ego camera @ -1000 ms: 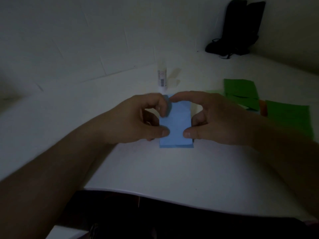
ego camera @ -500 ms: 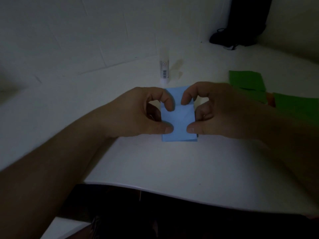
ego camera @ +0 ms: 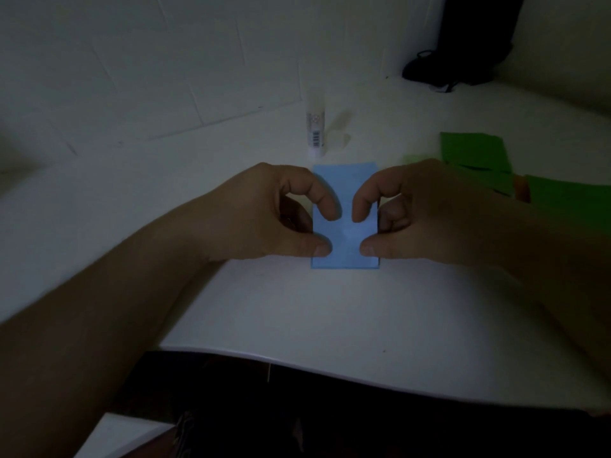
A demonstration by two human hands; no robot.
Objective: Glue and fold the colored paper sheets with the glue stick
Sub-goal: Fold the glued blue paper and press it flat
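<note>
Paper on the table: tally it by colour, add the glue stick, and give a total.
Blue paper: 1, flat, pressed by the left hand and the right hand.
Green paper: at least 2 pieces; overlaps hide any more.
Orange paper: 1 sliver showing.
Glue stick: 1, upright.
Total: at least 5.

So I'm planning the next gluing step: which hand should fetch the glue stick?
Left, probably. The glue stick stands beyond the blue paper, nearer the left hand; the right hand could hold the paper.
</note>
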